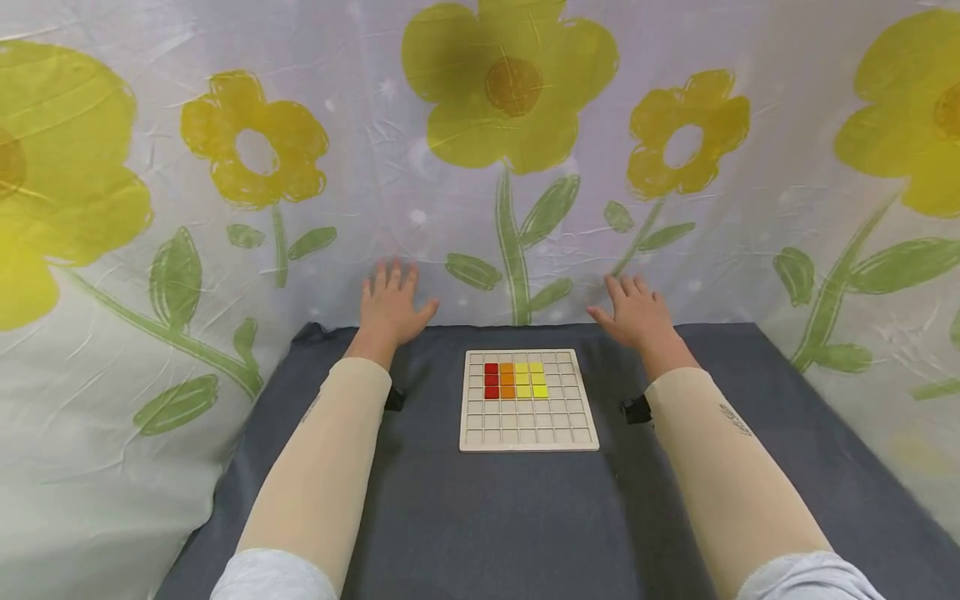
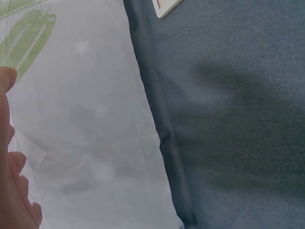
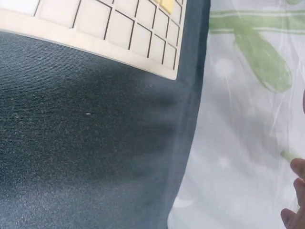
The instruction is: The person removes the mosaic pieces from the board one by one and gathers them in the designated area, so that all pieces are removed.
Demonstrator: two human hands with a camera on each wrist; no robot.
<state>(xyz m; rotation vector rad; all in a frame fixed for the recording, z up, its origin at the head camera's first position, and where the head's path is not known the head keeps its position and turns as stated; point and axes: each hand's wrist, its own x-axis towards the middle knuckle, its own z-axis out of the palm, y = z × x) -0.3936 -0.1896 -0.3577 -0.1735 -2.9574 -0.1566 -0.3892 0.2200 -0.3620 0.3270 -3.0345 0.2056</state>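
Observation:
Between my two arms a square wooden grid board [image 1: 529, 442] lies on the dark cloth. Near its upper middle, red tiles [image 1: 491, 381], orange tiles [image 1: 507, 381] and yellow tiles [image 1: 532, 381] sit side by side in two rows of cells. My left hand [image 1: 392, 307] is stretched out beyond the board's left side, fingers spread and nothing in it. On the other side my right hand [image 1: 636, 312] reaches out likewise, palm down and without any object. In the right wrist view, the board's corner [image 3: 162, 69] shows, with a bit of yellow tile [image 3: 167, 5].
A dark grey cloth [image 1: 495, 517] covers the table. Behind its far edge hangs a pale curtain [image 1: 360, 208] printed with yellow flowers, which also runs along the left and right sides. A small black device [image 1: 637, 409] is worn at the right wrist.

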